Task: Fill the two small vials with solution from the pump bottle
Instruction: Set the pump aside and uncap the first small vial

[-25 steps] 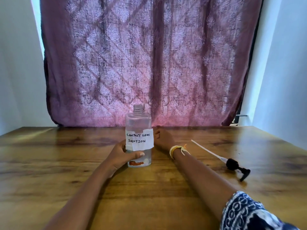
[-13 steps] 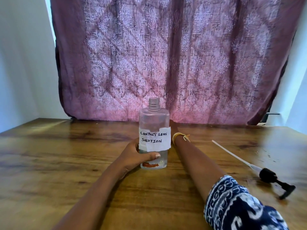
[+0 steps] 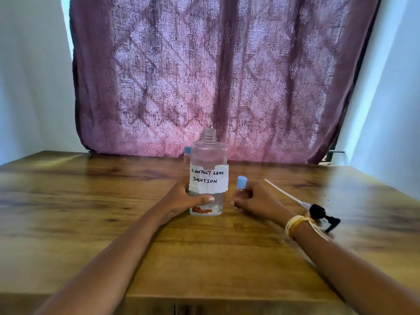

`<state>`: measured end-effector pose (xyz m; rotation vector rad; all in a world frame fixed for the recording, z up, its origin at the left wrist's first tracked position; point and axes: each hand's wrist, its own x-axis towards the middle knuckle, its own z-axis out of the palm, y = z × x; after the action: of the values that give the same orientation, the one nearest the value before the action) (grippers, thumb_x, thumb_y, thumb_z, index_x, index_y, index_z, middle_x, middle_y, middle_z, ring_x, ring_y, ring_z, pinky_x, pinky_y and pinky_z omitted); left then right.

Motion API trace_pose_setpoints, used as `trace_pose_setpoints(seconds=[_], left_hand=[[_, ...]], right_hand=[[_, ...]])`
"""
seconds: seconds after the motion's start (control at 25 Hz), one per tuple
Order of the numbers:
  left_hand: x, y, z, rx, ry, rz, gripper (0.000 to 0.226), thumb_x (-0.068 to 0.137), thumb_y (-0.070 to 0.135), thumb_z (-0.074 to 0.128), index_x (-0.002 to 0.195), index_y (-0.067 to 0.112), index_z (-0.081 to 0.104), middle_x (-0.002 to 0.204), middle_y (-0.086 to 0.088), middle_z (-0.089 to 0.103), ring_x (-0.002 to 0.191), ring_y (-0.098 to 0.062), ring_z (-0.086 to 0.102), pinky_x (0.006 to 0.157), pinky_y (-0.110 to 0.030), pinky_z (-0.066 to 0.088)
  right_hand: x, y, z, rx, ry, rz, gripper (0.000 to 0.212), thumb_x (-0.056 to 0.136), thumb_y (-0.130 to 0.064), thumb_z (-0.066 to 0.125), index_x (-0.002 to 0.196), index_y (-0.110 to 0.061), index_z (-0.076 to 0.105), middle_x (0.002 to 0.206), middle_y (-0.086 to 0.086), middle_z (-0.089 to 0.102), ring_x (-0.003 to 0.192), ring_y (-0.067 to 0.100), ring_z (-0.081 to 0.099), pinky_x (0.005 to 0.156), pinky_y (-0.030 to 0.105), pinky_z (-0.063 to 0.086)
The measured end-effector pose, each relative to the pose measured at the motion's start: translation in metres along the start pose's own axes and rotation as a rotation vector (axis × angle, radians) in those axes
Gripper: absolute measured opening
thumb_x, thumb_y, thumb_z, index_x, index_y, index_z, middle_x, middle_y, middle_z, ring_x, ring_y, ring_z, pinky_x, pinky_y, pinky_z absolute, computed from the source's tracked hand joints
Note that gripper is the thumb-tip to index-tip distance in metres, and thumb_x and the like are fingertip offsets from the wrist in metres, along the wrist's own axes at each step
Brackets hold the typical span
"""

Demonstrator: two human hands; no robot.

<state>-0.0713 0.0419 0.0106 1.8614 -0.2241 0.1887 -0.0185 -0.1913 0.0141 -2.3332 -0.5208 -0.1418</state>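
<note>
A clear bottle (image 3: 208, 155) with an open threaded neck and a white label reading "contact lens solution" stands upright on the wooden table (image 3: 91, 223). My left hand (image 3: 184, 198) grips its lower half. Just right of the bottle, my right hand (image 3: 254, 200) holds a small vial with a blue cap (image 3: 241, 182) upright near the table top. A second blue-capped vial (image 3: 187, 151) stands behind the bottle, mostly hidden by it. The black pump head with its long white tube (image 3: 318, 212) lies on the table to the right.
A purple patterned curtain (image 3: 216, 76) hangs behind the table's far edge, between pale walls. The table's near edge runs along the bottom of the view.
My right hand has come back from behind the bottle to its right side, now holding a blue-capped vial. The left hand keeps its grip on the bottle.
</note>
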Motion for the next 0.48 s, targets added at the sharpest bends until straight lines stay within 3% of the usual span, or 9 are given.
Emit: trace_pose_setpoints(seconds=[0.16,0.32,0.4,0.48], left_hand=[[-0.011,0.007,0.006,0.020,0.006,-0.003,0.050,0.053,0.051,0.084,0.098,0.044,0.063,0.096,0.024,0.071,0.087,0.005,0.068,0.066,-0.013,0.054],[-0.019,0.021,0.010,0.009,0.004,-0.057,0.043,0.067,0.030,0.084,0.101,0.038,0.059,0.113,0.006,0.069,0.095,-0.005,0.065,0.073,-0.020,0.055],[-0.030,0.021,0.015,0.050,0.126,-0.172,0.049,0.065,0.034,0.086,0.102,0.026,0.054,0.110,0.002,0.065,0.090,-0.007,0.062,0.066,-0.021,0.049],[-0.048,0.010,0.024,0.316,0.362,-0.218,0.058,0.062,0.042,0.085,0.096,0.018,0.045,0.097,0.002,0.054,0.078,-0.007,0.053,0.054,-0.019,0.038]], right_hand=[[-0.048,0.004,-0.005,0.046,0.031,0.007,0.028,0.074,-0.036,0.077,0.094,-0.021,0.064,0.083,0.001,0.067,0.071,0.011,0.058,0.065,0.028,0.045],[-0.056,-0.003,-0.009,0.055,0.042,0.010,0.034,0.075,-0.036,0.079,0.098,-0.019,0.061,0.088,0.003,0.066,0.077,0.013,0.058,0.070,0.029,0.049],[-0.059,-0.005,-0.010,0.091,0.058,0.011,0.037,0.072,-0.032,0.082,0.099,-0.019,0.061,0.086,-0.001,0.066,0.076,0.011,0.059,0.068,0.023,0.049],[-0.063,-0.008,-0.007,0.143,0.052,-0.007,0.040,0.068,-0.030,0.086,0.097,-0.019,0.061,0.085,-0.004,0.069,0.073,0.005,0.062,0.064,0.016,0.048]])
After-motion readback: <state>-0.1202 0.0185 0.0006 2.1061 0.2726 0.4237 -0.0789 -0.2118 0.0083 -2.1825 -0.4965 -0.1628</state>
